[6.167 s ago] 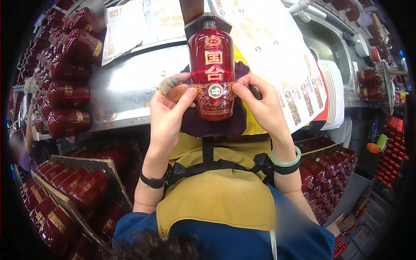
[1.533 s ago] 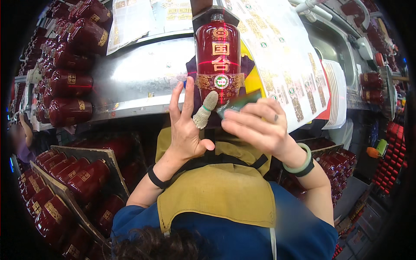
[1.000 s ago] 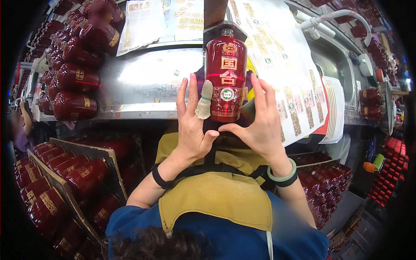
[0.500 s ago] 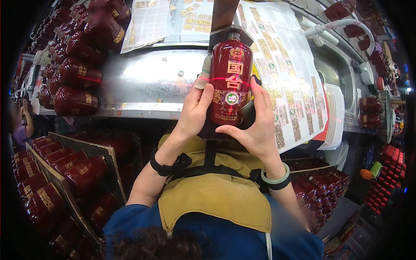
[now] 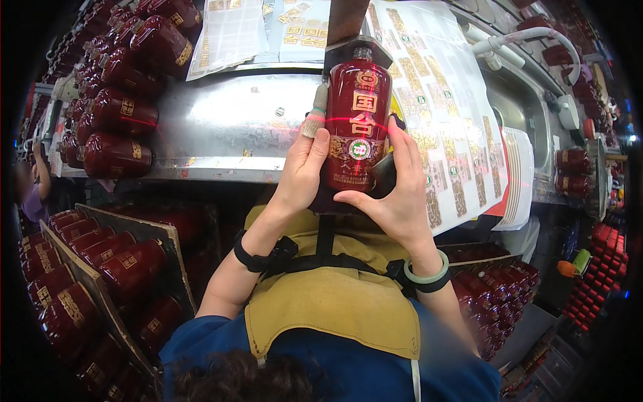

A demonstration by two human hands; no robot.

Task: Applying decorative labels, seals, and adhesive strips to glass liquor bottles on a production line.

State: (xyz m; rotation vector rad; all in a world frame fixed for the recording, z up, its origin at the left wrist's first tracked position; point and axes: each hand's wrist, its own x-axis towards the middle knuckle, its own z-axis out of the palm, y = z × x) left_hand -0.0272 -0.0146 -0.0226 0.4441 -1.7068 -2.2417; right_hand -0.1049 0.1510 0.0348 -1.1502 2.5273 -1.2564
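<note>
A dark red glass bottle (image 5: 359, 127) with gold characters and a round green-and-white emblem lies on a dark cradle, its neck pointing away from me. Red laser lines cross its front. My left hand (image 5: 301, 171) is closed against the bottle's lower left side, thumb along the glass. A brush with pale bristles (image 5: 313, 124) lies at those fingertips, beside the bottle; whether the fingers also hold it is unclear. My right hand (image 5: 404, 184) cups the lower right, thumb at the base and fingers up the side. A dark rounded part (image 5: 384, 173) shows between palm and bottle.
Metal worktop (image 5: 214, 127) has red bottles (image 5: 120, 155) stacked at left. Sheets of gold decals (image 5: 445, 100) lie right of the bottle, more decal sheets (image 5: 228, 33) at the back. Crates of bottles (image 5: 130, 261) stand below left; a sink (image 5: 516, 100) with a white pipe is at right.
The bottle is turned very slightly, its emblem now a little higher and further right. Both hands keep nearly the same hold.
</note>
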